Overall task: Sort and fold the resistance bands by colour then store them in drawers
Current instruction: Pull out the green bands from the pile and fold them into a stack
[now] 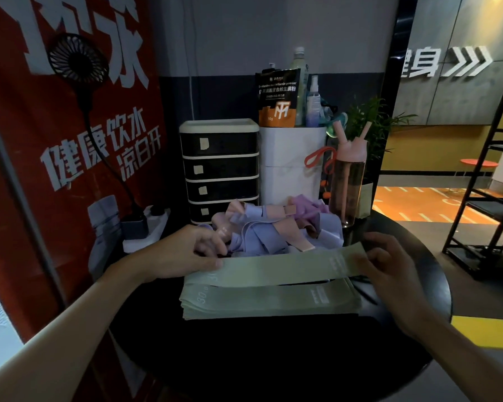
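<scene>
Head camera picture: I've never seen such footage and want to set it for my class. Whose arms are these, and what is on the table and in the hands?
No machine: a person wears one camera on the head, looking down at their own arms. The left hand and right hand hold the ends of a green band, flat over a stack of green bands on the dark table. Behind lie a pile of purple and pink bands, drawers and a pink bottle.
</scene>
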Motion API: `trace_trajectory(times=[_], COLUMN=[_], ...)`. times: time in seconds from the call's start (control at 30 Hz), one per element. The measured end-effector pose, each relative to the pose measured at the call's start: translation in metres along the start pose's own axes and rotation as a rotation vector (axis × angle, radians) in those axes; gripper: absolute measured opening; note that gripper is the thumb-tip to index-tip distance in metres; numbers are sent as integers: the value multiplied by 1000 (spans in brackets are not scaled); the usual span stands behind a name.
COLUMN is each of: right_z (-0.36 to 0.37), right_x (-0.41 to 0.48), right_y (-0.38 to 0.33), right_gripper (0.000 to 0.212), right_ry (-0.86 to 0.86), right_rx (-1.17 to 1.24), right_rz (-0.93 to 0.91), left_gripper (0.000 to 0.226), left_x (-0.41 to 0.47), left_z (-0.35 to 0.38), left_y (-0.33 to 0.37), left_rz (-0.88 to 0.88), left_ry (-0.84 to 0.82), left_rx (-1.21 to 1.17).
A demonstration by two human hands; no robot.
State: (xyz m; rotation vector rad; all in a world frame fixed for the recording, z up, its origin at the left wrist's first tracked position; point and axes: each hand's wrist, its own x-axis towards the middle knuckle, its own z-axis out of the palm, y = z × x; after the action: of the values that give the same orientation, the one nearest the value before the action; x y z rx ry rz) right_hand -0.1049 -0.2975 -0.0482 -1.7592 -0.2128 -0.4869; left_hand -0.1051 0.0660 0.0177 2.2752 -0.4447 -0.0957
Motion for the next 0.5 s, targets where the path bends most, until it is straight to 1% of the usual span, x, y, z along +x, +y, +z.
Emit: trace_trajectory(times=[0.1,0.13,0.2,0.3,0.4,0.5], right_z=[2,4,6,11,12,12], right_x=[-9,-13,-20,-26,-28,-27], right_y=[11,15,20,22,22,27], right_gripper=[15,15,18,23,25,26], right_ry=[-60,-72,-58,-7,-11,-33], right_rx=[-142,-186,-226,-221,-262,-319], right_rz=[-57,-67,-88,-128,-157,-132], left_gripper=[7,6,5,3,2,2], left_x=[-3,-3,-3,-3,-3,-3], left_z=[-2,-1,3,9,14,18], left_y=[-6,-8,-12,-21,-27,-29], left_rz=[-10,-9,-15,-26,-31,-49], left_ry=[54,77,106,114,130,124], left_rx=[0,4,22,68,131,166])
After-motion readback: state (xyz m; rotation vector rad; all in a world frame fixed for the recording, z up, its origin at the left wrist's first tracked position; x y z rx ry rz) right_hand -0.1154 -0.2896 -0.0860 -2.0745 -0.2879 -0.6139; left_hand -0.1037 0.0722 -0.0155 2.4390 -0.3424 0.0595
